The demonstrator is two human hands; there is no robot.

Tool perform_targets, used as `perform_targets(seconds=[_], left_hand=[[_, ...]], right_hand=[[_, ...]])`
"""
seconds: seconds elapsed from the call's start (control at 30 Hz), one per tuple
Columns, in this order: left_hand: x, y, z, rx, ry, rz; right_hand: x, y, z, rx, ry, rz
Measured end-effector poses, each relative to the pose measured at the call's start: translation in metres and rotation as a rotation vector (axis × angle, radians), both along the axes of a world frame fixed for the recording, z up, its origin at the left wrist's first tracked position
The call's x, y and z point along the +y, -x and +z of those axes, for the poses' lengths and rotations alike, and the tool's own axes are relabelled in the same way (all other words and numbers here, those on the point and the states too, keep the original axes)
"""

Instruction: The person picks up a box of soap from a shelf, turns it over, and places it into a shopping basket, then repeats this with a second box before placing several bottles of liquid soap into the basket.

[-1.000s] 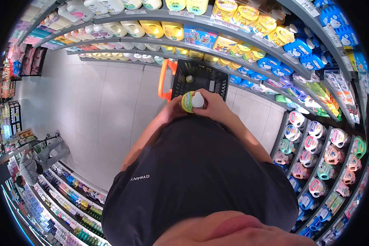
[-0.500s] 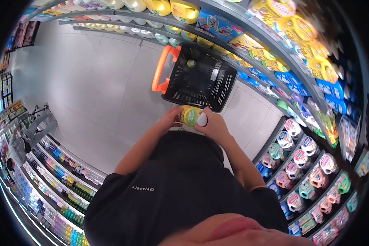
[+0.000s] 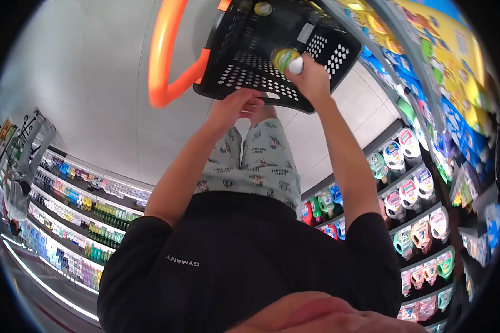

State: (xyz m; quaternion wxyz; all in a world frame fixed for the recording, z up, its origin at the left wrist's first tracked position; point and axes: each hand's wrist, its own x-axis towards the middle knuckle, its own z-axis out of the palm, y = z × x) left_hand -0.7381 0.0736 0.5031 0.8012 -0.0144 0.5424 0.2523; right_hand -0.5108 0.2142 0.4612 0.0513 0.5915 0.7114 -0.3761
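Note:
My right hand (image 3: 309, 79) is closed round a yellow-green bottle (image 3: 284, 58) with a white cap, holding it inside the black basket (image 3: 283, 100) near its right side. At the basket's near rim is my left hand (image 3: 239, 109), its fingers loosely bent and partly spread, with no item in them. The basket has a large orange handle (image 3: 162, 53) on its left. Another small item with a yellow-green top (image 3: 263, 8) lies at the far end of the basket.
Shelves of yellow and blue packages (image 3: 461, 105) run along the right. Lower right, a rack holds several detergent bottles (image 3: 409, 143). Shelves of small bottles (image 3: 108, 213) stand at the lower left. Another person (image 3: 18, 194) is at the far left beside them. Grey tiled floor (image 3: 100, 83) lies left of the basket.
The right hand has carried the bottle up and right into the basket. My left hand has let go of it. The view has tilted, and the basket appears closer.

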Motion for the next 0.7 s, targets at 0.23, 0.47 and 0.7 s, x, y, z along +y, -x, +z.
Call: perform_targets(seconds=[0.23, 0.47, 0.7], left_hand=[[0.013, -0.009, -0.039, -0.293, 0.060, 0.062], [0.010, 0.000, -0.052, -0.518, 0.056, 0.079], [0.009, 0.005, -0.058, -0.568, 0.082, 0.073]], right_hand=[[0.043, -0.010, -0.209, -0.103, -0.053, 0.041], [0.081, 0.017, -0.295, -0.260, 0.118, 0.096], [0.105, 0.013, -0.362, -0.331, 0.104, 0.176]])
